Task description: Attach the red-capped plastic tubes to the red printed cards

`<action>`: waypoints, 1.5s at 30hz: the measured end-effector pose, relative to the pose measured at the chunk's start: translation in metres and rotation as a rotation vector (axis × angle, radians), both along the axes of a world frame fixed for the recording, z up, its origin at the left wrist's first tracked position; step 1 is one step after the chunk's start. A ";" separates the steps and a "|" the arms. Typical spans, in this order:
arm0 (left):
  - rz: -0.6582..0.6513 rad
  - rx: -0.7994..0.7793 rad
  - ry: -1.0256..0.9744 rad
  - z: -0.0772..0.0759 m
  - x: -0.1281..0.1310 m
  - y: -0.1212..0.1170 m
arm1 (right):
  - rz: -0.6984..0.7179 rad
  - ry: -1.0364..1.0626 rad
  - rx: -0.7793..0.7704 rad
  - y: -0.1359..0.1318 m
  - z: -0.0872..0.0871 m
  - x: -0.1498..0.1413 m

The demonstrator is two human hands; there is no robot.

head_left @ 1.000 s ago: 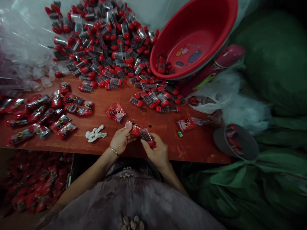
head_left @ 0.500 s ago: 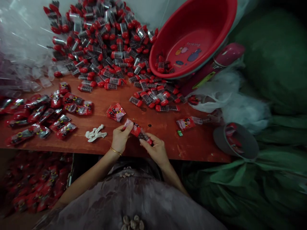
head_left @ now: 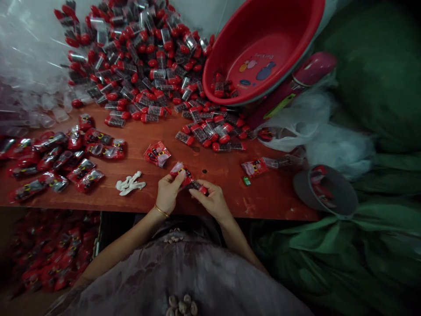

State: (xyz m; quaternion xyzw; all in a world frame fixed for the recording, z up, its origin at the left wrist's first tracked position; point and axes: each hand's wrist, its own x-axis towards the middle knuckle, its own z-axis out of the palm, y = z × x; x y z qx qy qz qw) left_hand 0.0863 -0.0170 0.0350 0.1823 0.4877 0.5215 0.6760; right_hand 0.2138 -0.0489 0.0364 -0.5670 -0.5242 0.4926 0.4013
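Note:
Over the table's front part, my left hand (head_left: pixel 167 194) pinches a small red printed plastic bag (head_left: pixel 182 170) between thumb and fingers. My right hand (head_left: pixel 213 201) is closed on a clear tube with a red cap (head_left: pixel 197 186) and dark contents. The tube meets the bag at its lower right end; how much of it is inside, I cannot tell. Just beyond my left hand lies a stack of flat red bags (head_left: pixel 157 154). White, stick-like pieces (head_left: pixel 130 183) rest to the left of that hand.
A large pile of capped tubes (head_left: pixel 141 66) covers the back. Filled red packets (head_left: pixel 52 158) lie at left, with more in a box (head_left: pixel 55 250) below. A tilted red basin (head_left: pixel 263 48), a magenta flask (head_left: pixel 312 70) and a grey bucket (head_left: pixel 301 191) stand at right.
My hands have come slightly closer together, with the tube and the bag between them at a sharper angle. The whole view has shifted a little; other things stay in place.

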 end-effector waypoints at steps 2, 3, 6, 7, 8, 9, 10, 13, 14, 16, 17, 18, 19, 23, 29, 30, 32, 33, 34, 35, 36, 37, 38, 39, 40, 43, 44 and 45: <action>-0.046 -0.035 -0.045 0.002 0.002 -0.001 | -0.043 -0.024 0.029 0.001 -0.003 -0.002; -0.068 -0.051 -0.065 0.002 0.002 -0.001 | -0.062 -0.045 0.038 0.002 -0.004 -0.004; -0.085 -0.094 -0.104 0.003 0.001 0.002 | -0.064 -0.044 0.038 0.001 -0.008 -0.006; -0.070 -0.102 -0.111 0.004 0.000 0.004 | -0.041 -0.005 0.036 0.000 -0.009 -0.007; -0.051 -0.108 -0.121 0.004 -0.002 0.006 | -0.015 0.039 0.040 -0.001 -0.010 -0.006; -0.038 -0.114 -0.131 0.005 -0.003 0.008 | 0.005 0.075 0.051 -0.002 -0.010 -0.006; -0.039 -0.121 -0.140 0.006 -0.004 0.009 | 0.009 0.089 0.065 -0.002 -0.011 -0.005; -0.145 -0.165 -0.161 0.009 -0.004 0.007 | -0.075 0.012 0.113 -0.001 -0.013 0.001; -0.190 -0.185 -0.164 0.009 -0.002 0.004 | -0.109 -0.030 0.132 0.000 -0.014 0.003; -0.248 -0.211 -0.168 0.010 0.000 -0.002 | -0.125 -0.123 0.186 0.004 -0.014 0.007; -0.260 -0.216 -0.167 0.009 0.001 -0.004 | -0.101 -0.167 0.219 0.007 -0.014 0.009; -0.264 -0.215 -0.161 0.007 0.001 -0.007 | -0.066 -0.208 0.254 0.009 -0.014 0.010; -0.264 -0.210 -0.152 0.006 0.000 -0.008 | -0.029 -0.240 0.289 0.010 -0.014 0.010; -0.276 -0.180 -0.111 -0.002 -0.008 -0.009 | 0.019 -0.310 0.383 0.012 -0.018 0.004; -0.312 -0.203 -0.017 -0.005 -0.021 -0.009 | -0.043 -0.403 0.342 0.010 -0.025 -0.015; -0.318 -0.212 -0.003 -0.005 -0.024 -0.010 | -0.033 -0.411 0.335 0.010 -0.026 -0.020; -0.332 -0.205 0.008 -0.004 -0.035 -0.012 | 0.012 -0.404 0.335 0.011 -0.025 -0.029; -0.336 -0.196 0.010 -0.002 -0.042 -0.013 | 0.049 -0.393 0.340 0.011 -0.024 -0.033; -0.334 -0.191 0.013 -0.001 -0.052 -0.012 | 0.088 -0.381 0.349 0.012 -0.023 -0.037; -0.313 -0.190 0.025 0.002 -0.064 -0.010 | 0.126 -0.375 0.359 0.014 -0.022 -0.040; -0.277 -0.194 0.048 0.006 -0.077 -0.007 | 0.153 -0.380 0.369 0.016 -0.020 -0.042; -0.219 -0.198 0.084 0.010 -0.092 -0.003 | 0.165 -0.400 0.379 0.019 -0.019 -0.044; -0.141 -0.197 0.132 0.015 -0.109 0.002 | 0.166 -0.434 0.390 0.024 -0.018 -0.044; -0.066 -0.194 0.184 0.019 -0.126 0.007 | 0.157 -0.477 0.400 0.029 -0.017 -0.045; 0.013 -0.192 0.238 0.024 -0.144 0.012 | 0.145 -0.527 0.413 0.037 -0.016 -0.045; 0.074 -0.226 0.410 0.031 -0.193 0.023 | 0.103 -0.681 0.442 0.064 -0.014 -0.050; 0.073 -0.217 0.550 0.032 -0.208 0.026 | 0.087 -0.728 0.444 0.073 -0.013 -0.054; 0.047 -0.207 0.746 0.032 -0.220 0.027 | 0.075 -0.772 0.446 0.082 -0.014 -0.058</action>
